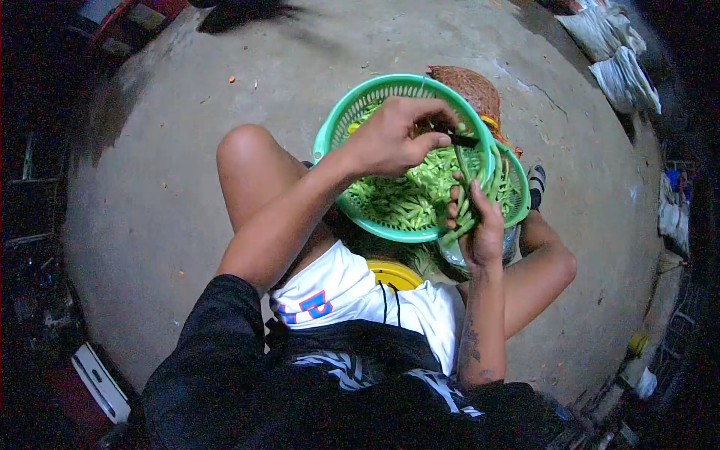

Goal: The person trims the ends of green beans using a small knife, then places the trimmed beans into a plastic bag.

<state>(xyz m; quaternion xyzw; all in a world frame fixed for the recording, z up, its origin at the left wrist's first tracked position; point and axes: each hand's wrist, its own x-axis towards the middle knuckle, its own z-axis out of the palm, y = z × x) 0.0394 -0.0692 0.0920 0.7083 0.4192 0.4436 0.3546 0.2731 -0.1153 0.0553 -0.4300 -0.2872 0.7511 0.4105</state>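
My left hand (pixel 394 135) reaches over a large green plastic colander (pixel 375 228), fingers closed on a small dark knife (pixel 464 140). Only a black part of the knife shows beyond the thumb; the rest is hidden or too blurred to make out. At the colander's right side, my right hand (pixel 486 229) is wrapped round a bunch of long green beans (pixel 463 214). One bean stands up from this bunch to just under the knife. Many cut green pieces (pixel 412 196) fill the colander's bottom. A second green basket (pixel 523 211), partly hidden behind, holds more green pieces.
A brown woven basket or bag (pixel 469 88) stands behind the colander. Something round and yellow (pixel 395 274) lies between my legs, near a clear plastic bag (pixel 452 256). White sacks (pixel 626 79) line the far right, and a white object (pixel 101 382) is at the lower left.
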